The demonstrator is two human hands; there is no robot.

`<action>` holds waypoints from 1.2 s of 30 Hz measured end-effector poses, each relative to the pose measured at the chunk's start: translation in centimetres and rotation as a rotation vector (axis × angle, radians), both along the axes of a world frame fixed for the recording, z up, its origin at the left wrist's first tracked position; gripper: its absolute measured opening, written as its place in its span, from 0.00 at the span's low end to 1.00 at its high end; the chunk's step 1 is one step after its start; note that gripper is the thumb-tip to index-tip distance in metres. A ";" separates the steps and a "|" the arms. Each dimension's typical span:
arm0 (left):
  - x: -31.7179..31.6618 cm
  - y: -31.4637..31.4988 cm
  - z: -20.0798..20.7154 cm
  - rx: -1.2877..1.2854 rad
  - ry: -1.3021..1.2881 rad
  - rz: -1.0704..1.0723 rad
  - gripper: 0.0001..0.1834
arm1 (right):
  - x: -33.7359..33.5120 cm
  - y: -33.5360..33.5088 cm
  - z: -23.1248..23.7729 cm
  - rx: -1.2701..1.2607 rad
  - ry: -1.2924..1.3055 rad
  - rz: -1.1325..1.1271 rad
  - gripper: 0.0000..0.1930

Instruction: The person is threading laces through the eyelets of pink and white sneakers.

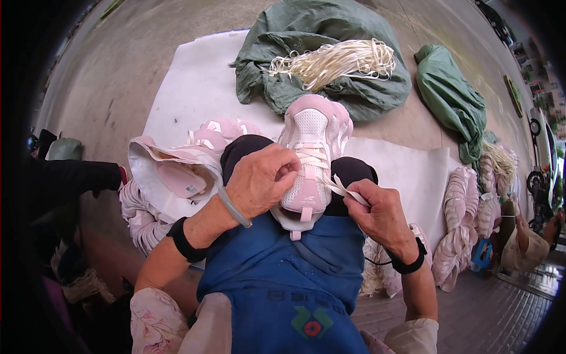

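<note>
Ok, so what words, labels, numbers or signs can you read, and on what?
Wording isn't copied out here.
Shoe tongue: small pale mark.
Blue apron: faded dark lettering, by a green-and-red emblem.
Pink piece at left: tiny dark print, too small to read.

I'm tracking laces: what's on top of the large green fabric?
A bundle of cream laces lies on the large green fabric; the part beneath the bundle and anything under the fabric are hidden.
</note>
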State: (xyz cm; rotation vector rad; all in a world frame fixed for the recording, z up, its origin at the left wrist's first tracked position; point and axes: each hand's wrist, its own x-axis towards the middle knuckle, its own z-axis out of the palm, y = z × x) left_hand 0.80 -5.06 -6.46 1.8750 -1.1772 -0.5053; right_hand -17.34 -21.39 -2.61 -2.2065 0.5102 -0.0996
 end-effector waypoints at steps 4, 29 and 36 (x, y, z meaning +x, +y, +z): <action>0.8 -0.4 0.1 0.035 -0.074 -0.078 0.05 | 0.2 -0.2 -0.3 -0.061 -0.049 0.005 0.05; -1.0 2.4 -0.4 -0.202 -0.188 -0.149 0.06 | -4.0 0.5 -2.6 -0.685 -0.159 0.365 0.13; -2.6 6.1 0.5 0.439 1.051 -0.047 0.20 | -2.1 -0.3 -0.2 -0.139 -0.197 0.044 0.07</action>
